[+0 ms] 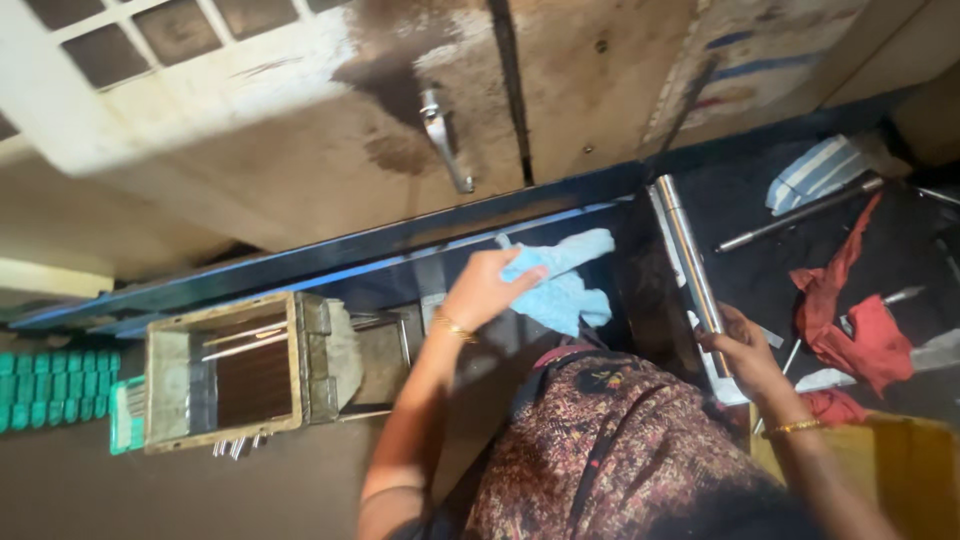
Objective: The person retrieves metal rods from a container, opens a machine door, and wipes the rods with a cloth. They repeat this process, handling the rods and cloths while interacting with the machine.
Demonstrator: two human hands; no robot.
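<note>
Head view, looking down. One person, two bare hands, a bangle on each wrist. Left hand (487,288) has its fingers closed around one light blue cloth (562,280), bunched, pressed onto the dark glossy worktop (400,285) near its blue edge (330,268). Right hand (745,350) has its fingers wrapped around the lower end of one shiny metal tube (688,250), which lies on the same dark surface, running away from the person, just right of the cloth.

Right of the tube: one thin metal rod (800,215), lying slantwise; one red rag (850,300), crumpled, near the right hand; one white and blue striped cloth (815,172) further back. A couple more thin metal bits beside the red rag, too small to tell. One yellow object (900,465) at the lower right corner, kind unclear.

Left: one open rectangular metal box frame (225,372), with thin rods lying inside, count unclear. One green tray (55,388) of many small cells at the far left edge.

Back: two pale door panels (300,130), stained, one metal handle (445,140) on the left one. Patterned maroon garment (610,440) fills the lower middle
</note>
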